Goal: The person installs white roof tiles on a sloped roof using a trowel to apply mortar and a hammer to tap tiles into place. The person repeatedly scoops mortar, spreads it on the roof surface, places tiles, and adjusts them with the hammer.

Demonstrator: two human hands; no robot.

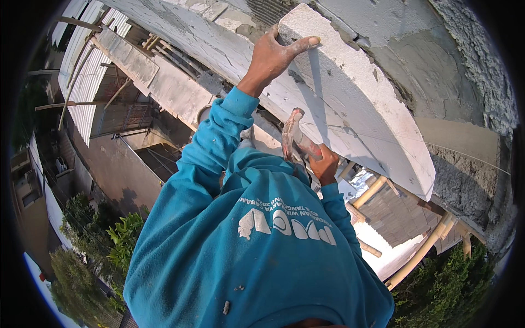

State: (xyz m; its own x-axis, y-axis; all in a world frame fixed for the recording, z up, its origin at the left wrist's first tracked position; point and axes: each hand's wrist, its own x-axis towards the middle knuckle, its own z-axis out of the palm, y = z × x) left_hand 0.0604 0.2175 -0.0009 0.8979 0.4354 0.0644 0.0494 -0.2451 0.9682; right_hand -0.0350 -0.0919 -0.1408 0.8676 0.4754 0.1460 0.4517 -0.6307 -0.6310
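Observation:
A long white aerated concrete block lies along the top of the wall, in front of me and to the right. At the block's far left end, my left hand grips it, the thumb on the top face and the fingers over the end, partly hidden. Lower down, beside the wall's near face, my right hand is closed round the handle of a hammer. Its head is smeared with red and pale grey and stands apart from the block.
A thin string runs across the block and wall. Rough grey mortar covers the surface beyond. Bamboo poles stand below right. Wooden planks stretch along the left, above a drop to roofs and trees.

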